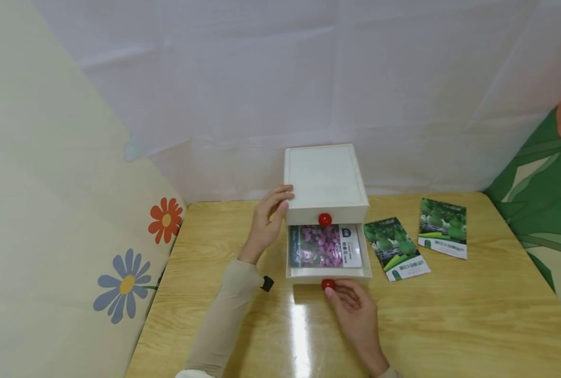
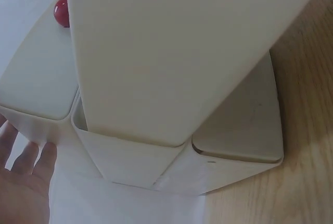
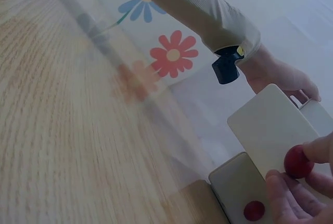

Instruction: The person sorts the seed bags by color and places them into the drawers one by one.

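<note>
Nearest my camera, a beige sleeve [image 1: 230, 315] is leading to the left hand [image 1: 265, 220], its fairly straight fingers resting against the white box [image 1: 326, 176]. I'm seeing the right hand [image 1: 359, 312] pinching the red knob [image 1: 328, 284] of the middle drawer [image 1: 304, 279], which is jutting out directly beyond that grip. Inside, a flower packet [image 1: 323, 245] is lying crosswise. Two green packets [image 1: 397, 249] are lying rightward; the top tier is overhanging the drawer's back.
</note>
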A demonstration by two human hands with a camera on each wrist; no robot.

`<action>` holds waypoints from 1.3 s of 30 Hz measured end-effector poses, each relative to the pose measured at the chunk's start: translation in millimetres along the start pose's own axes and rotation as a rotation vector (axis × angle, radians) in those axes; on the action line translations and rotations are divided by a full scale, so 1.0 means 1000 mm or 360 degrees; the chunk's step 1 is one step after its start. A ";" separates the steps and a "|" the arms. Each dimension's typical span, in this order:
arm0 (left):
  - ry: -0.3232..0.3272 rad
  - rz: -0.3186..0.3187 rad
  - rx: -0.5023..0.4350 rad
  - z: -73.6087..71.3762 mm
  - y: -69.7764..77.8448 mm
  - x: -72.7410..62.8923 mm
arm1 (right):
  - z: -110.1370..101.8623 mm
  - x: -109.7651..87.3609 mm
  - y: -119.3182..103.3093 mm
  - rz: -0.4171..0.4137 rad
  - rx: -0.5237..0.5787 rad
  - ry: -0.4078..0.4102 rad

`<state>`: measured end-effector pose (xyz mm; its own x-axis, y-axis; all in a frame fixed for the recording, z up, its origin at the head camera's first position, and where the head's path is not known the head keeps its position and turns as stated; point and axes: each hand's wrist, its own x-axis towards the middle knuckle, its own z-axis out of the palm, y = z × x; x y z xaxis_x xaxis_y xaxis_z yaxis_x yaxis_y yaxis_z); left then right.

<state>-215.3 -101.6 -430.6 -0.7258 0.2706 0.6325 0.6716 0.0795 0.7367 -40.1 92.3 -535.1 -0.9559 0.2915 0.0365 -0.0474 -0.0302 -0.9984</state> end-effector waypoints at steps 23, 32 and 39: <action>0.0045 0.0002 -0.0050 0.004 -0.001 -0.001 | 0.003 0.018 -0.006 -0.0009 -0.0039 -0.0034; 0.0051 -0.0014 -0.0033 0.003 0.000 0.000 | 0.002 0.027 -0.012 0.0058 -0.0164 -0.0086; 0.0052 -0.0007 -0.0031 0.004 0.000 -0.001 | 0.003 0.032 -0.012 0.0051 -0.0149 -0.0086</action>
<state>-214.2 -97.7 -432.7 -0.7333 0.2391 0.6365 0.6656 0.0616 0.7438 -71.3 99.3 -522.1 -0.9709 0.2396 0.0042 0.0085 0.0518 -0.9986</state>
